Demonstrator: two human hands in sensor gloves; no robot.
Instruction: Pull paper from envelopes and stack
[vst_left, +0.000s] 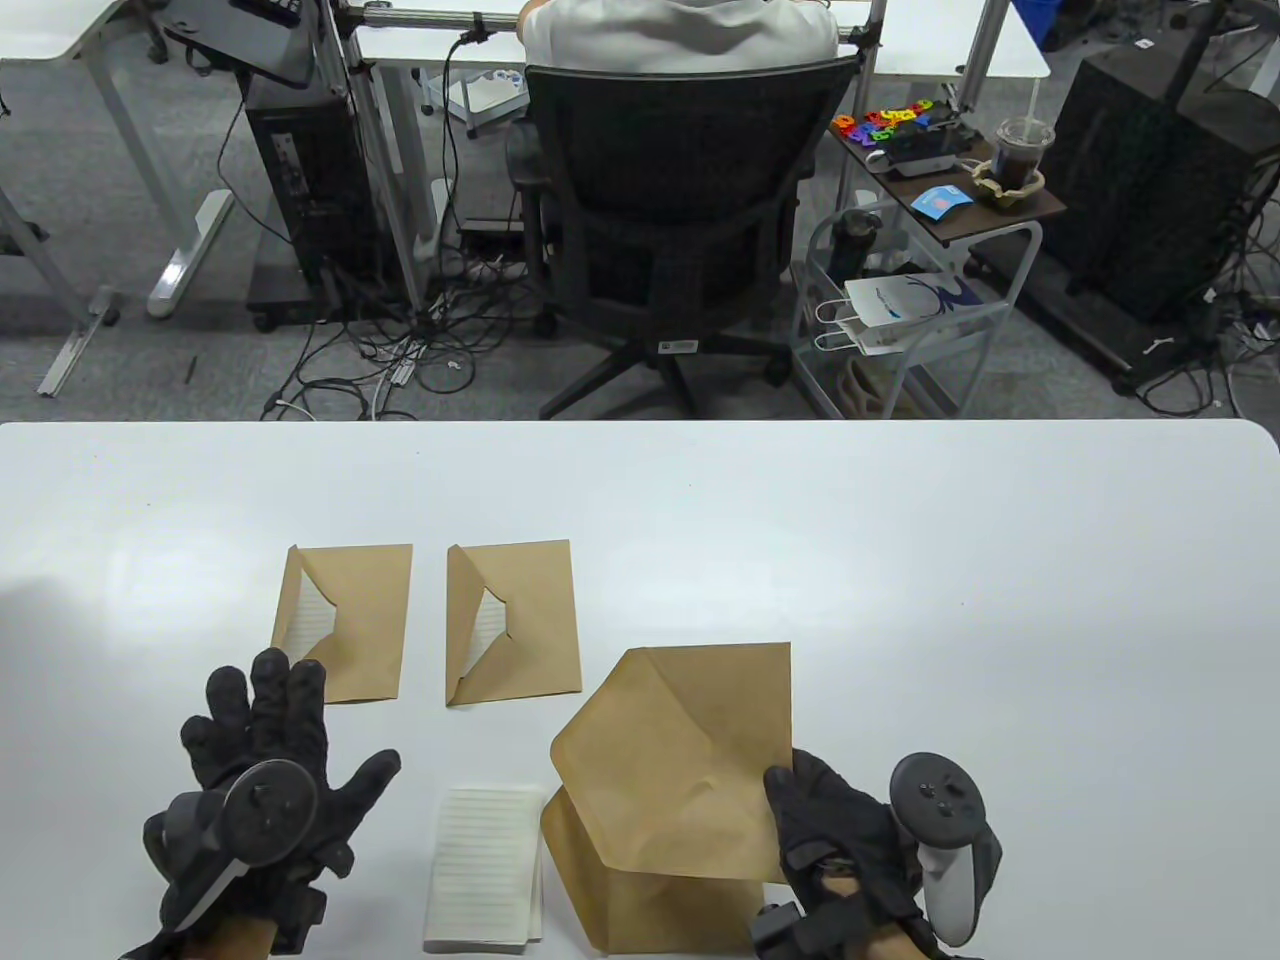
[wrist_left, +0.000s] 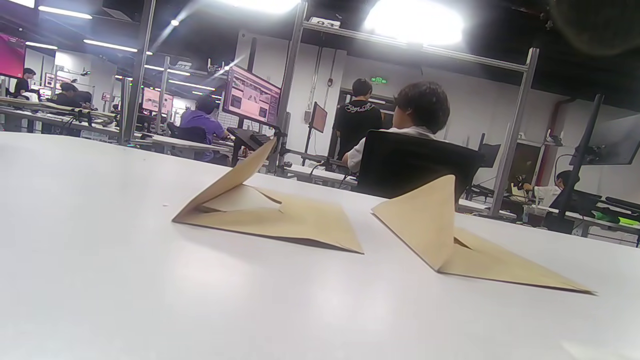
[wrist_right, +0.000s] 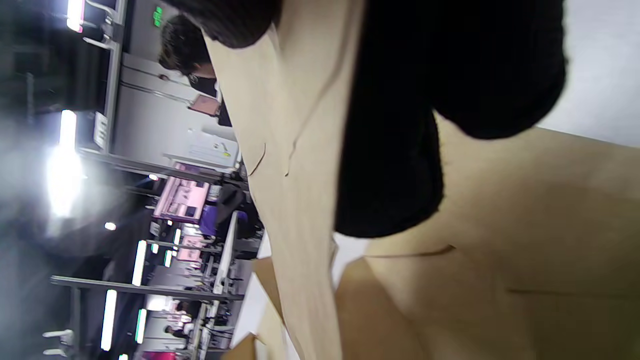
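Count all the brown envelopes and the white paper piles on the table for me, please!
Brown envelopes: 4 (far left, middle, one the right hand holds up, one lying under it)
White paper piles out of envelopes: 1
Total: 5

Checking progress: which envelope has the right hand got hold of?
The near envelope, lifted by the right hand. The two far envelopes lie untouched.
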